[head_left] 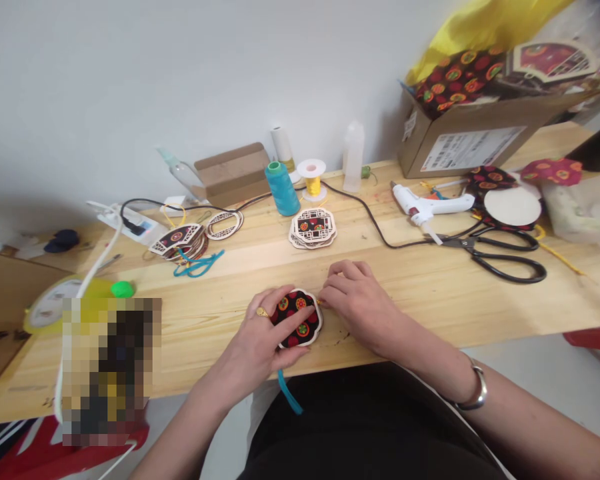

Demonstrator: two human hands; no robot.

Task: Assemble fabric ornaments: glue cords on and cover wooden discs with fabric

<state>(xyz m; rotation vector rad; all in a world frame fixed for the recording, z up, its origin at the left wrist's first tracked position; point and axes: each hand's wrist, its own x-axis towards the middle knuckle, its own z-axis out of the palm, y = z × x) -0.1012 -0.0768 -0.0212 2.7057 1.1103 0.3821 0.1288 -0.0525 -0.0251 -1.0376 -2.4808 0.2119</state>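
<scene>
A scalloped ornament (301,329) with a pale wooden rim and dark flowered fabric lies near the table's front edge. My left hand (267,327) grips it from the left, fingers across its face and thumb at the lower edge. Beneath that hand a turquoise cord (291,395) hangs over the table edge. At the ornament's right rim, the fingertips of my right hand (353,297) are pinched together on a small bit of yellow cord (321,303), mostly hidden. Farther back lies a small stack of scalloped lattice pieces (313,228).
Behind stand a turquoise thread cone (282,189), a yellow thread spool (312,180) and a clear bottle (353,157). To the right are a white glue gun (430,203), black scissors (505,257) and a cardboard box (475,140). Fan-shaped pieces (183,243) lie left.
</scene>
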